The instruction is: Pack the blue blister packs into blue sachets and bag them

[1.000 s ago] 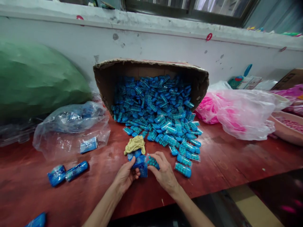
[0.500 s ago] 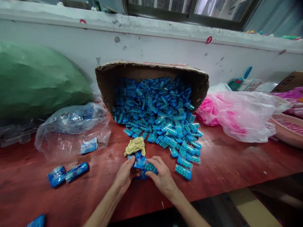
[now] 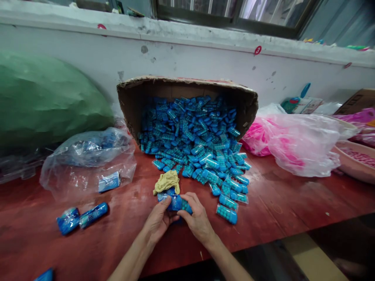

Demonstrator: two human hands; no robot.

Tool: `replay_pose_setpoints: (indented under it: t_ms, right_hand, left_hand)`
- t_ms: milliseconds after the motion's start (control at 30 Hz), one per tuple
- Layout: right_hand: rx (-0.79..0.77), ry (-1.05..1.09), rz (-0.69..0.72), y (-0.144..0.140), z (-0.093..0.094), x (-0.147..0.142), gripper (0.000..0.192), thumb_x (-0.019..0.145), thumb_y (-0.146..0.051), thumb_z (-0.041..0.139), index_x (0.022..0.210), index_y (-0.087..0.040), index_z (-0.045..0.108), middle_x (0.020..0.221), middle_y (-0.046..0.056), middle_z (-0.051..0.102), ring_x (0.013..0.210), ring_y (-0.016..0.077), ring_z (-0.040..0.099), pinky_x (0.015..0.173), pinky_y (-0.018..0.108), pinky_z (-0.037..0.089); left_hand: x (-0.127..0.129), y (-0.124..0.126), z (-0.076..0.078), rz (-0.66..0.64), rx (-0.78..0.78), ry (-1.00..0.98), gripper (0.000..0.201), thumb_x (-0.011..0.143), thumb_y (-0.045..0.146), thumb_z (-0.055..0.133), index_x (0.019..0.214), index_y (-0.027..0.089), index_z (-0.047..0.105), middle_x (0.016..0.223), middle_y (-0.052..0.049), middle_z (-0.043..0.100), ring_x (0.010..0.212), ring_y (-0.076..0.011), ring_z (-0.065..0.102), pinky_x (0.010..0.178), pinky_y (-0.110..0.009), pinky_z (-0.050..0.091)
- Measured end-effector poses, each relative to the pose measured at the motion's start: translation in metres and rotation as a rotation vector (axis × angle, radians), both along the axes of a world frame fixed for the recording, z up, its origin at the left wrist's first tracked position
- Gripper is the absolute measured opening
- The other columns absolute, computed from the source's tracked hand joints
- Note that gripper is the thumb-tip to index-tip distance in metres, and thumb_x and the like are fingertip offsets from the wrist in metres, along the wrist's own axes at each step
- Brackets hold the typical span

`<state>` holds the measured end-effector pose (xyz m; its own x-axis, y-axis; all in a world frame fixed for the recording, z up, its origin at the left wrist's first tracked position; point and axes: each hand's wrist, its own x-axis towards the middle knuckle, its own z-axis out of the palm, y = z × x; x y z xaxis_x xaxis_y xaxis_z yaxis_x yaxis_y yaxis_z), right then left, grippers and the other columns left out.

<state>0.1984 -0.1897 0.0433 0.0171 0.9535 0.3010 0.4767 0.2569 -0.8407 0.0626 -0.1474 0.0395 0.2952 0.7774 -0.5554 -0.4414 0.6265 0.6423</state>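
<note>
My left hand [image 3: 158, 221] and my right hand [image 3: 197, 217] meet low over the red table [image 3: 293, 203], both closed on a small clear packet of blue beads [image 3: 177, 203]. Just beyond my fingers lies a crumpled yellow cloth [image 3: 167, 181]. Behind it a cardboard box [image 3: 187, 88] lies tipped on its side, spilling a heap of blue bead packets [image 3: 199, 144] toward me. The nearest loose packet [image 3: 226, 213] rests right of my right hand.
A clear plastic bag [image 3: 88, 160] with blue packets sits at left, two filled blue packets [image 3: 82, 218] in front of it. A green sack [image 3: 43, 97] stands far left. A pink-filled plastic bag [image 3: 295, 142] and a pink basin [image 3: 356, 160] lie right. The table edge runs just below my wrists.
My two hands have drawn closer together around the blue packet, which now sits more tightly between my fingers. The rest of the table is unchanged.
</note>
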Motion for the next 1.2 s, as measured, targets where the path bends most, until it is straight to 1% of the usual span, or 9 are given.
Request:
replay_pose_setpoints:
  t_ms: [100, 200, 333, 467, 533, 633, 767, 1033, 1200]
  right_hand:
    - [-0.023, 0.062, 0.076, -0.003, 0.003, 0.0, 0.038, 0.081, -0.012, 0.047, 0.117, -0.024, 0.048, 0.116, 0.006, 0.048, 0.109, 0.0174, 0.047, 0.095, 0.029, 0.038]
    - [-0.086, 0.191, 0.129, -0.004, 0.005, 0.004, 0.037, 0.084, -0.012, 0.041, 0.119, -0.024, 0.046, 0.116, 0.005, 0.05, 0.109, 0.0157, 0.048, 0.095, 0.029, 0.037]
    - [-0.067, 0.257, -0.024, -0.005, -0.001, 0.003, 0.032, 0.079, -0.013, 0.048, 0.11, -0.021, 0.053, 0.103, 0.004, 0.057, 0.096, 0.0167, 0.054, 0.085, 0.028, 0.044]
    - [-0.079, 0.303, -0.16, -0.006, -0.002, -0.007, 0.026, 0.076, -0.017, 0.052, 0.102, -0.018, 0.055, 0.097, 0.005, 0.06, 0.089, 0.0182, 0.055, 0.082, 0.03, 0.044]
    - [-0.179, 0.418, -0.11, -0.006, -0.001, -0.007, 0.026, 0.073, -0.018, 0.056, 0.099, -0.019, 0.056, 0.091, 0.004, 0.061, 0.082, 0.0175, 0.056, 0.076, 0.029, 0.045]
    - [-0.351, 0.672, 0.1, -0.002, -0.001, 0.001, 0.03, 0.066, -0.017, 0.063, 0.095, -0.019, 0.058, 0.081, 0.0, 0.061, 0.074, 0.0152, 0.056, 0.07, 0.027, 0.045]
    - [-0.405, 0.855, 0.299, 0.006, -0.002, 0.011, 0.048, 0.057, -0.012, 0.07, 0.103, -0.022, 0.058, 0.093, -0.001, 0.058, 0.087, 0.0154, 0.053, 0.076, 0.027, 0.042]
    - [-0.48, 0.914, 0.344, 0.004, 0.011, -0.001, 0.073, 0.051, -0.009, 0.075, 0.116, -0.031, 0.05, 0.101, -0.001, 0.046, 0.088, 0.0171, 0.052, 0.074, 0.033, 0.049]
    - [-0.502, 1.015, 0.385, 0.002, 0.01, -0.001, 0.076, 0.05, -0.007, 0.074, 0.116, -0.034, 0.049, 0.092, -0.004, 0.043, 0.073, 0.0108, 0.052, 0.069, 0.031, 0.052]
  left_hand:
    - [0.0, 0.001, 0.001, 0.059, -0.007, 0.021, 0.019, 0.07, 0.027, 0.064, 0.08, 0.016, 0.054, 0.063, 0.001, 0.066, 0.049, -0.0116, 0.06, 0.047, -0.025, 0.052]
    - [-0.003, 0.004, 0.004, 0.04, 0.063, 0.084, 0.021, 0.068, 0.026, 0.066, 0.081, 0.016, 0.053, 0.058, 0.002, 0.064, 0.046, -0.0121, 0.059, 0.042, -0.023, 0.05]
    - [-0.003, 0.003, 0.004, 0.057, 0.024, 0.064, 0.023, 0.07, 0.026, 0.064, 0.087, 0.017, 0.053, 0.066, 0.0, 0.068, 0.052, -0.0144, 0.063, 0.045, -0.023, 0.051]
    - [0.003, -0.002, 0.002, 0.059, 0.002, 0.001, 0.018, 0.071, 0.025, 0.064, 0.083, 0.016, 0.054, 0.067, -0.001, 0.069, 0.057, -0.0154, 0.065, 0.052, -0.026, 0.052]
    - [0.003, -0.003, 0.002, 0.015, 0.027, -0.005, 0.017, 0.071, 0.024, 0.064, 0.081, 0.015, 0.054, 0.066, -0.002, 0.068, 0.057, -0.0154, 0.064, 0.053, -0.026, 0.052]
    - [-0.004, -0.003, 0.003, -0.115, 0.031, -0.043, 0.017, 0.071, 0.024, 0.064, 0.082, 0.014, 0.056, 0.069, -0.004, 0.069, 0.06, -0.0163, 0.065, 0.054, -0.027, 0.052]
    - [-0.013, -0.002, 0.0, -0.239, 0.041, -0.121, 0.022, 0.072, 0.021, 0.063, 0.092, 0.014, 0.058, 0.078, -0.006, 0.069, 0.064, -0.0169, 0.065, 0.054, -0.026, 0.052]
    - [-0.015, 0.001, -0.004, -0.268, 0.034, -0.269, 0.021, 0.073, 0.017, 0.06, 0.094, 0.015, 0.062, 0.083, -0.005, 0.069, 0.067, -0.0156, 0.064, 0.053, -0.025, 0.049]
    - [-0.015, -0.001, -0.005, -0.292, 0.027, -0.265, 0.022, 0.07, 0.02, 0.063, 0.091, 0.014, 0.064, 0.078, -0.006, 0.069, 0.063, -0.0149, 0.063, 0.053, -0.024, 0.049]
